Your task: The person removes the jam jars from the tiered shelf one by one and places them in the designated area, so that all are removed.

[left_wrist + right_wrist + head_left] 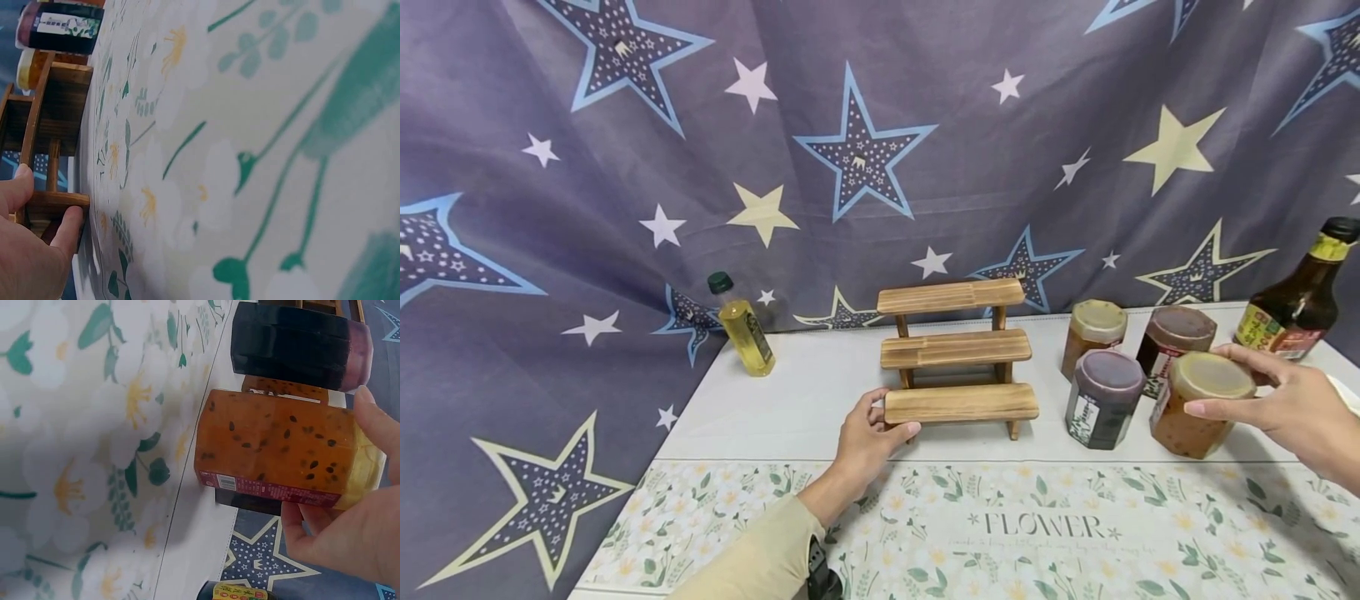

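A three-tier wooden step rack stands on the white part of the table. My left hand pinches the left end of its lowest step, thumb in front and fingers behind. At the right, my right hand grips an orange jam jar around its pale yellow lid. Dark seeds and a red label show on this jar in the right wrist view. Beside it stands a dark purple jam jar. Behind are a dark red jar and another yellow-lidded jar.
A brown sauce bottle stands at the far right, behind my right hand. The small oil bottle with a green cap is at the back left. A flowered mat covers the front, and a star-patterned curtain hangs behind the table.
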A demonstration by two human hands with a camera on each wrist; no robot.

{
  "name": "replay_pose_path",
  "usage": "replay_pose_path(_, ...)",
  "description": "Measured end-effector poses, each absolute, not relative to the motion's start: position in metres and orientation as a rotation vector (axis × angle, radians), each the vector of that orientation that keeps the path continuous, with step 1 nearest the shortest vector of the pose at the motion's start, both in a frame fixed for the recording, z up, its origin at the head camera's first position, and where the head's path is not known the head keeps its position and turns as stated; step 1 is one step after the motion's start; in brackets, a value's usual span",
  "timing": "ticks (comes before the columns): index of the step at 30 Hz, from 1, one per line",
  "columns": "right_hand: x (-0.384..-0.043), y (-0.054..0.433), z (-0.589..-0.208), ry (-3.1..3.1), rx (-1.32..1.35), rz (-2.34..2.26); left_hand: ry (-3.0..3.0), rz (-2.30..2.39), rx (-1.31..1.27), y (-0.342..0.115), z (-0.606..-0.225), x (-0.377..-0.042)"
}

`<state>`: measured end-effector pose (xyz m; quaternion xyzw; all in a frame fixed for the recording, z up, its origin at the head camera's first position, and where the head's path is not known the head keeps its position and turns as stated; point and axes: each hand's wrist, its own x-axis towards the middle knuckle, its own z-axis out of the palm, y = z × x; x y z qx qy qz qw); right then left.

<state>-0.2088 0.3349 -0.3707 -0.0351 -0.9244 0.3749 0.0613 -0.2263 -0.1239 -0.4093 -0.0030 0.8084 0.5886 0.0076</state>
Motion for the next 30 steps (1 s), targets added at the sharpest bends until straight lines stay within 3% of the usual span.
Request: replay_pose_path(30,-0.203,0.311,-0.368,-2.814,-0.024,0.931,2.416,1.805,0.058,-0.142,-0.404,-0.228)
